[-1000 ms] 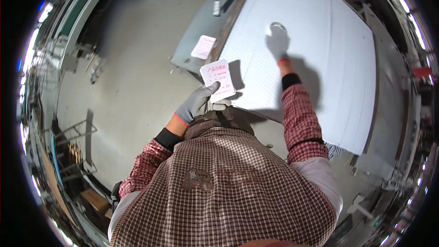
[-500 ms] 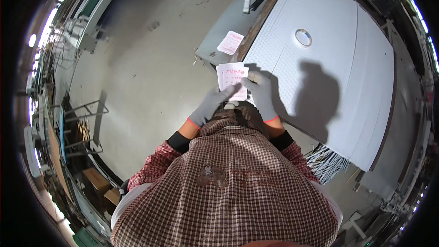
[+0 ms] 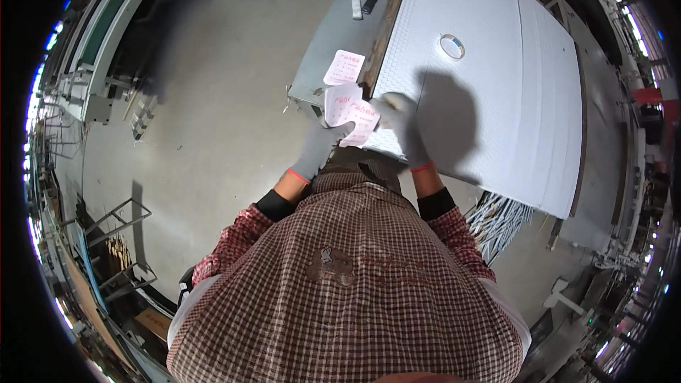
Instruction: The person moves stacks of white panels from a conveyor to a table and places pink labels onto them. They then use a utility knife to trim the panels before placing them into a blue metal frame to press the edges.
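In front of my waist, my left hand (image 3: 321,145), in a grey glove with a red cuff edge, is closed on a small stack of white cards (image 3: 339,97) with red print. Its thumb lies across the front of them. One front card (image 3: 360,125) is fanned out, tilted to the right of the others. My right hand (image 3: 399,115), gloved the same way, has its fingers curled together at that card's right edge; the fingertips are partly hidden. Just beyond, another pile of the same cards (image 3: 345,66) lies on a grey-green surface (image 3: 319,50).
On the right stands a stack of large white textured panels (image 3: 489,99), with a tape roll (image 3: 452,47) on top. Two long-handled tools (image 3: 356,0) lie beyond the cards. Thin strips (image 3: 499,223) stick out below the panels. A metal rack (image 3: 128,241) stands on the floor at left.
The front card has turned and fanned out from the stack. My right hand has shifted from the stack's face to its right edge. The view has swung slightly, moving the panels left.
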Demonstrator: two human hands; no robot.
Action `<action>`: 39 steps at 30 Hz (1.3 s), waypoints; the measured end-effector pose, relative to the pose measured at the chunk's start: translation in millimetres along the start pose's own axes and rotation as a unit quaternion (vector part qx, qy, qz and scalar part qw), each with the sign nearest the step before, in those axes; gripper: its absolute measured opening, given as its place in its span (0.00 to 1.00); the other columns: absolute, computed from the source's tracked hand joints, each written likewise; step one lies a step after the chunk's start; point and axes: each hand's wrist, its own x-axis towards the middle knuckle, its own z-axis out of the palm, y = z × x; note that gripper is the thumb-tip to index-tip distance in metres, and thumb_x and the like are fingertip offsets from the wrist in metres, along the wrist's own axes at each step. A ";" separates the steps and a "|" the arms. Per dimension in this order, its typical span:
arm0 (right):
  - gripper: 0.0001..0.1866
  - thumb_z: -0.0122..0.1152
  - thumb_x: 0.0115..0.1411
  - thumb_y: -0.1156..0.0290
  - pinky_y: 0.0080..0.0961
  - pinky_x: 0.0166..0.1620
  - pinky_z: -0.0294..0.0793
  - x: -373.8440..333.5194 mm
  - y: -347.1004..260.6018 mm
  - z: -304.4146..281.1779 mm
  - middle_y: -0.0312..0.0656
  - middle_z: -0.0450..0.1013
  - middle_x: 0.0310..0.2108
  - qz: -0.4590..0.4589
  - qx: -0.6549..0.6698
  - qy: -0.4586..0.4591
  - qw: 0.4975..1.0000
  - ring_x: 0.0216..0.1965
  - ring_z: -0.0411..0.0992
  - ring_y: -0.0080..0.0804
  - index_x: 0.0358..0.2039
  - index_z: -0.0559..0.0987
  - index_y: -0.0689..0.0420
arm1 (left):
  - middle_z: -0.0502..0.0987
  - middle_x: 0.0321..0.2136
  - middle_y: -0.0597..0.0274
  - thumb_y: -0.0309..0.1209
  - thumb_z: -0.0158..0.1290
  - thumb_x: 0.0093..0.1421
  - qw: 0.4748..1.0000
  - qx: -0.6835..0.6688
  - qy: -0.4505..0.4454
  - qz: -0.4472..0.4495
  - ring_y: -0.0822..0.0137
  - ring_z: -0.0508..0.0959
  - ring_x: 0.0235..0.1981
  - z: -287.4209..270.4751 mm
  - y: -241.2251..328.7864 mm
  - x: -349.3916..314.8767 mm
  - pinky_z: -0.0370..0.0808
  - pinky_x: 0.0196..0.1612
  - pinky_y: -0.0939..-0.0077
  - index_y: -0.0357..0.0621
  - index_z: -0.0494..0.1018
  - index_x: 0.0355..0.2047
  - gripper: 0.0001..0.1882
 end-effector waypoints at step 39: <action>0.16 0.59 0.50 0.77 0.21 0.30 0.74 -47.0 39.5 -180.6 0.44 0.76 0.32 -0.162 -0.096 0.228 0.955 0.27 0.74 0.25 0.41 0.74 0.65 | 0.77 0.27 0.64 0.42 0.49 0.62 0.998 -0.005 0.004 -0.056 0.78 0.75 0.22 160.4 -23.8 3.4 0.68 0.21 0.87 0.39 0.71 0.39 0.17</action>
